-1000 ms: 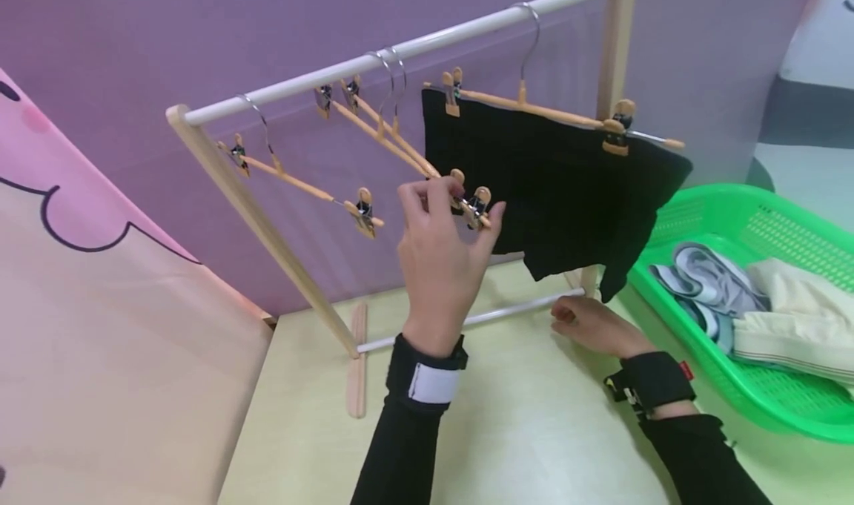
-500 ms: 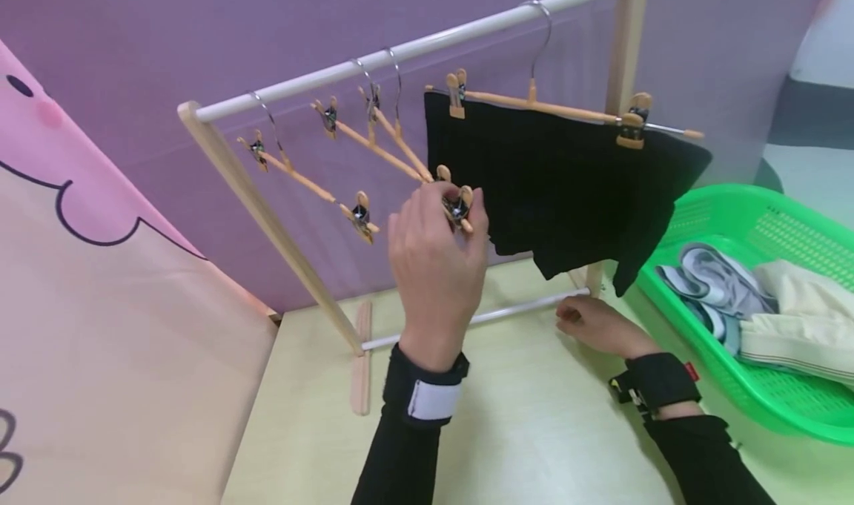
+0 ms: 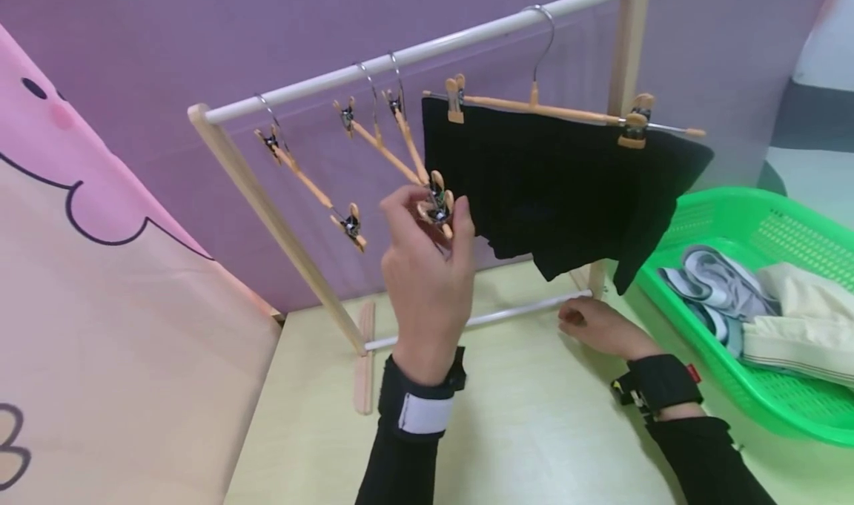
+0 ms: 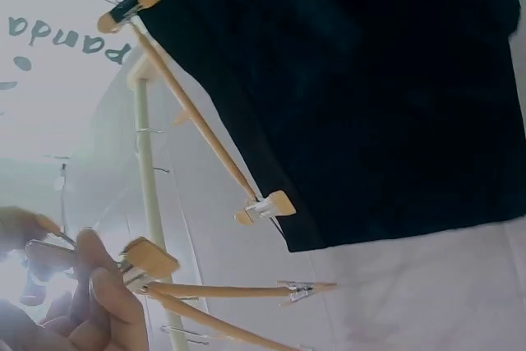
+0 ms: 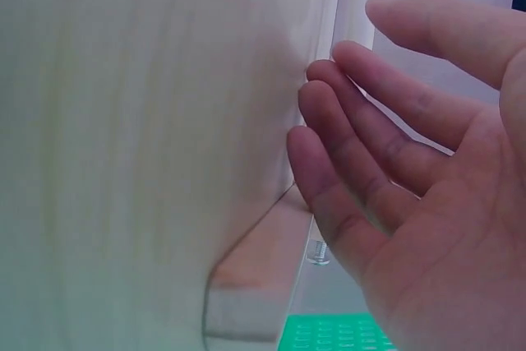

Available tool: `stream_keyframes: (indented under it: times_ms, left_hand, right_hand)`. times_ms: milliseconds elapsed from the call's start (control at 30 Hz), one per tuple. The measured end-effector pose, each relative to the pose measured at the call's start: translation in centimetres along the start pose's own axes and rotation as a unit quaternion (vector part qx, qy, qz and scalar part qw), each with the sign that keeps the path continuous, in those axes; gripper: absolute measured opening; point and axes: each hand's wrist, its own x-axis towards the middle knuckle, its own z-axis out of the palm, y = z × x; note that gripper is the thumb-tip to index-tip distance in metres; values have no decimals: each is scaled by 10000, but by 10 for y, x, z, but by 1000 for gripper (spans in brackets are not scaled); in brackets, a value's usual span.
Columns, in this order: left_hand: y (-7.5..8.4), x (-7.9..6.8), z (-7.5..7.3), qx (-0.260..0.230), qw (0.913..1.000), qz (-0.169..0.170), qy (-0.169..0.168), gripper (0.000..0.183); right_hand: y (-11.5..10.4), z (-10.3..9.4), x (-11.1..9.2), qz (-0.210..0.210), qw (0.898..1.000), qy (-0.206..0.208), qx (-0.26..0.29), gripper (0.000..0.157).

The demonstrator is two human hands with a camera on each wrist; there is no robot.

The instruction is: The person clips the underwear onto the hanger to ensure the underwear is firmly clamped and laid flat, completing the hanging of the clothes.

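My left hand (image 3: 427, 294) holds the near clip ends of two wooden clip hangers, thumb and fingers around a clip (image 3: 438, 212). The bars of these two, the left hanger (image 3: 385, 150) and the right hanger (image 3: 411, 147), converge towards the hand. In the left wrist view the fingers (image 4: 103, 293) sit right at a tan clip (image 4: 149, 259). Black shorts (image 3: 547, 182) hang by two clips from another hanger (image 3: 560, 110) on the right. My right hand (image 3: 600, 327), loosely curled and holding nothing, lies low by the rack's right foot.
A rack with a white top rail (image 3: 454, 41) and wooden posts stands on a pale table (image 3: 520, 423). A bare clip hanger (image 3: 307, 182) hangs at its left end. On the right is a green basket (image 3: 723, 201) with grey (image 3: 730, 286) and cream (image 3: 800, 327) clothes.
The left hand has moved slightly left and down, turning the two middle hangers so their bars spread apart at the far end. The leftmost hanger has swung a little. The right hand stays put.
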Motion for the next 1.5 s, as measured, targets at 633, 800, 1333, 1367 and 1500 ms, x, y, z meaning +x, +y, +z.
stream_keyframes:
  times_ms: [633,800,1333,1367,1500]
  left_hand:
    - [-5,-4,-5,-844,9957,-382,-59,43]
    - [-7,-4,-4,-1117,9934,-257,50,39]
    - [14,24,-20,-258,9993,230,-134,24]
    - [15,26,-20,-281,9991,271,-184,24]
    - [19,32,-23,-391,9974,445,-398,23]
  right_hand:
    - [0,0,1,-136,9999,17,-4,8]
    - [1,0,1,-190,9998,-13,-14,6]
    - [1,1,0,-211,9998,-14,-41,6]
    - [1,1,0,-221,9997,-7,-45,6]
    - [0,1,-1,-227,9997,2,-51,6]
